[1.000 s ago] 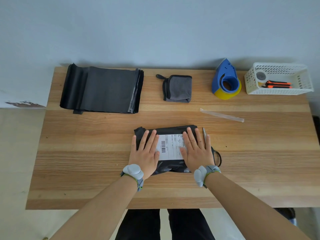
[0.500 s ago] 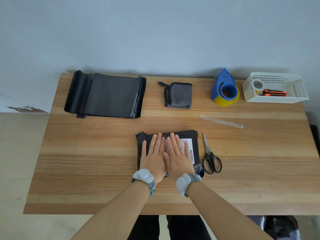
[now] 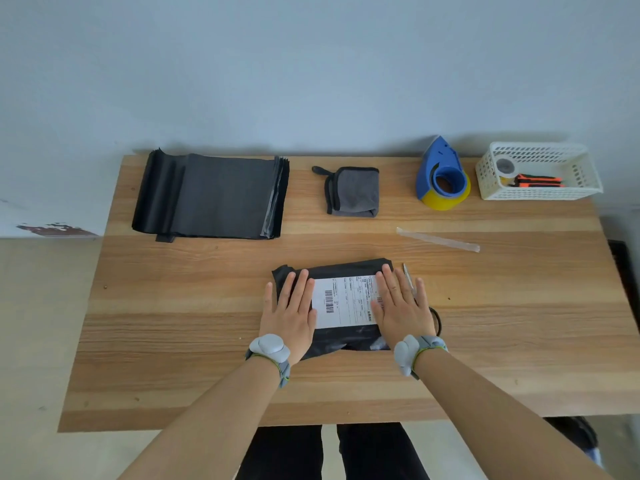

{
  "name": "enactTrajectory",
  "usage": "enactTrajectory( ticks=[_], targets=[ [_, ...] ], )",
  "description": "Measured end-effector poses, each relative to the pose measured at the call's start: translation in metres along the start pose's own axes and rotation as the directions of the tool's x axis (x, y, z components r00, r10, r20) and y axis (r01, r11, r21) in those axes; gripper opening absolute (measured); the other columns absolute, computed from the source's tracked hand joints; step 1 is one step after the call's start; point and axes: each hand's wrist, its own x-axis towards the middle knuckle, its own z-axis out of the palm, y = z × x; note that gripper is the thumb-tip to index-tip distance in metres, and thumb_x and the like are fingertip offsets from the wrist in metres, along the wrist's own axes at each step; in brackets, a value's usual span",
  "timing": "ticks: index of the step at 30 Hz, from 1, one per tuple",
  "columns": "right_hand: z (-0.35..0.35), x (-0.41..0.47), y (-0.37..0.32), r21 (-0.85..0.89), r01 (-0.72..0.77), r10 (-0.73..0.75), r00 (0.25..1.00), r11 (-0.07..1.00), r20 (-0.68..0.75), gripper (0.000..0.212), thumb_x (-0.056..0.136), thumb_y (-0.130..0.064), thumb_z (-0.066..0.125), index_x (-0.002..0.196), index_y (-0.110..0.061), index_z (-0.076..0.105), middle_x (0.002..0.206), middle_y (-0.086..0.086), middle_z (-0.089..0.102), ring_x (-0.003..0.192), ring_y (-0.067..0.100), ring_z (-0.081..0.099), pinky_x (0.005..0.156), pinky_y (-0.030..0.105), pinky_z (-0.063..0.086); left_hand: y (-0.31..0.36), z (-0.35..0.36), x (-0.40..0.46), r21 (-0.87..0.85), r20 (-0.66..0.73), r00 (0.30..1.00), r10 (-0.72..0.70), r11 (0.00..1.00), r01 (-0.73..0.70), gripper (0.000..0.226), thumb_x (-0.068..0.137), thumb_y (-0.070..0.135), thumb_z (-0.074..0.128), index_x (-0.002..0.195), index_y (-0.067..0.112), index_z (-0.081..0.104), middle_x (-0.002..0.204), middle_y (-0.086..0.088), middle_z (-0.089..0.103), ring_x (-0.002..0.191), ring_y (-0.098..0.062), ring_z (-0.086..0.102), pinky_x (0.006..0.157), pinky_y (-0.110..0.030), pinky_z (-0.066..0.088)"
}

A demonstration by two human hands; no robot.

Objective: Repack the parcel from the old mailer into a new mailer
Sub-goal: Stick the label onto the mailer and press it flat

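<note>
While both hands (image 3: 290,317) press flat, black mailer (image 3: 341,308), barcode label (image 3: 344,301) unreadable

Black mailer (image 3: 332,268) with white barcoded label (image 3: 343,301), blue-yellow tape dispenser (image 3: 442,174), white basket (image 3: 540,194).

Matt wood-grain table (image 3: 173,323); glossy black plastic mailer (image 3: 346,270) with a white paper label (image 3: 346,301); grey cloth (image 3: 355,192); white plastic basket (image 3: 540,194).

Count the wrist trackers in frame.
2: one wrist tracker on the left wrist, just behind the left hand; one on the right wrist, behind the right hand. None appear hidden.
</note>
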Motion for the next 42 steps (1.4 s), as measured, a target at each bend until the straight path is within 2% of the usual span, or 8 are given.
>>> enactTrajectory(
  ticks=[4, 9, 19, 25, 30, 32, 34, 42],
  targets=[
    [-0.008, -0.003, 0.009, 0.042, -0.158, 0.16, 0.985, 0.987, -0.06, 0.068, 0.099, -0.049, -0.002, 0.155, -0.016, 0.014, 0.163, 0.0, 0.004, 0.151, 0.022, 0.002, 0.119, 0.052, 0.001, -0.001, -0.01, 0.0, -0.071, -0.082, 0.988, -0.132, 0.99, 0.126, 0.061, 0.099, 0.041, 0.024, 0.154, 0.015, 0.018, 0.164, -0.004, 0.008, 0.151, -0.023, 0.007, 0.118, -0.055, 0.011],
    [-0.02, 0.004, -0.057, 0.065, 0.111, -0.105, 0.99, 0.992, -0.099, 0.061, 0.101, -0.04, 0.018, 0.155, -0.01, 0.013, 0.163, 0.006, 0.002, 0.151, 0.023, 0.003, 0.119, 0.049, 0.007, 0.043, -0.021, 0.011, -0.115, -0.108, 0.994, 0.019, 0.993, -0.032, 0.061, 0.1, 0.039, 0.025, 0.155, 0.015, 0.015, 0.164, -0.002, 0.006, 0.151, -0.021, 0.006, 0.119, -0.053, 0.012],
    [0.002, -0.003, -0.023, 0.031, -0.036, 0.035, 0.999, 0.999, 0.032, 0.061, 0.101, -0.051, 0.012, 0.155, -0.024, 0.012, 0.163, -0.001, 0.01, 0.15, 0.027, 0.012, 0.118, 0.054, 0.011, 0.006, 0.007, -0.003, 0.011, -0.005, 0.993, 0.114, 0.993, -0.114, 0.059, 0.102, 0.042, 0.023, 0.156, 0.021, 0.015, 0.165, 0.004, -0.001, 0.152, -0.02, -0.001, 0.118, -0.057, 0.011],
    [-0.011, 0.001, 0.004, 0.041, -0.15, 0.141, 0.975, 0.988, 0.172, 0.067, 0.093, -0.062, -0.007, 0.151, -0.031, -0.018, 0.162, -0.006, -0.013, 0.151, 0.022, -0.007, 0.121, 0.046, 0.004, -0.006, 0.003, -0.01, -0.074, 0.011, 0.997, -0.076, 0.994, 0.077, 0.06, 0.1, 0.047, 0.025, 0.156, 0.029, 0.013, 0.164, -0.007, 0.002, 0.151, -0.031, 0.005, 0.117, -0.054, 0.019],
    [-0.031, -0.004, -0.007, 0.295, -0.352, 0.317, 0.935, 0.888, 0.162, 0.046, 0.1, -0.048, 0.029, 0.131, -0.02, 0.045, 0.134, 0.006, 0.056, 0.123, 0.029, 0.048, 0.101, 0.043, 0.039, 0.006, -0.021, 0.001, -0.52, 0.151, 0.794, -0.588, 0.636, 0.57, 0.057, 0.099, 0.037, 0.041, 0.148, 0.008, 0.032, 0.148, -0.017, 0.038, 0.127, -0.036, 0.04, 0.1, -0.044, 0.04],
    [-0.038, -0.002, -0.009, 0.346, -0.452, 0.383, 0.889, 0.822, 0.252, 0.044, 0.1, -0.048, 0.026, 0.096, -0.019, 0.058, 0.107, 0.01, 0.067, 0.105, 0.033, 0.058, 0.092, 0.041, 0.046, 0.003, -0.034, 0.017, -0.587, 0.338, 0.672, -0.659, 0.41, 0.698, 0.047, 0.101, 0.036, 0.035, 0.126, 0.0, 0.053, 0.123, -0.021, 0.06, 0.11, -0.038, 0.054, 0.096, -0.043, 0.043],
    [-0.046, 0.001, -0.012, 0.365, -0.522, 0.389, 0.84, 0.771, 0.378, 0.054, 0.101, -0.048, 0.023, 0.098, -0.015, 0.065, 0.105, 0.012, 0.068, 0.101, 0.033, 0.061, 0.089, 0.038, 0.049, 0.001, -0.045, 0.029, -0.567, 0.537, 0.612, -0.58, 0.29, 0.771, 0.05, 0.103, 0.034, 0.027, 0.11, -0.002, 0.062, 0.112, -0.02, 0.066, 0.103, -0.037, 0.06, 0.093, -0.041, 0.046],
    [-0.075, 0.005, 0.003, 0.668, -0.568, 0.386, 0.821, 0.481, 0.42, 0.042, 0.098, -0.048, 0.032, 0.102, -0.016, 0.059, 0.095, 0.004, 0.065, 0.088, 0.027, 0.061, 0.082, 0.037, 0.049, 0.028, -0.089, 0.049, -0.671, 0.41, 0.729, -0.547, 0.36, 0.648, 0.029, 0.101, 0.022, 0.03, 0.1, 0.002, 0.052, 0.109, -0.021, 0.061, 0.097, -0.038, 0.055, 0.082, -0.038, 0.04]
  ],
)
